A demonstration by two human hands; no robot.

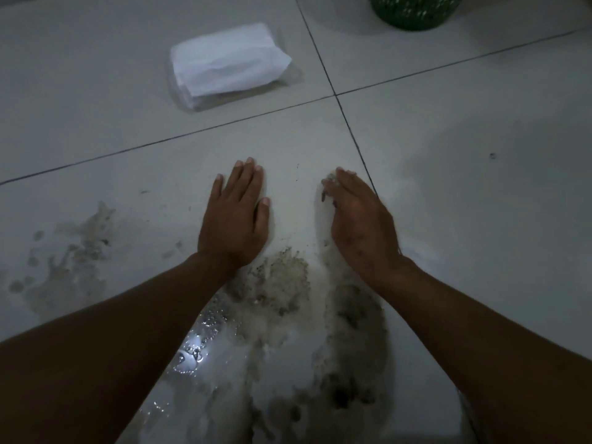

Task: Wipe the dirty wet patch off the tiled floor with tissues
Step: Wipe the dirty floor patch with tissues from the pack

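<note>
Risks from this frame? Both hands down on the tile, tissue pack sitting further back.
1. The left hand lies flat on bare tile with no tissue visible under it, so moving it may smear grit.
2. The right hand seems to cover soiled tissue; if saturated, it may spread the dirty wet patch.
3. Dirty hands may soil the tissue pack.

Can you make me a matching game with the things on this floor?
Things:
1. tissue pack
2. green basket
3. left hand
4. dirty wet patch

Places or states:
A. flat on the tile, fingers straight
B. top right corner
C. between the two forearms
D. beyond the hands, upper left

Pairs: 1-D, 2-B, 3-A, 4-C
</note>
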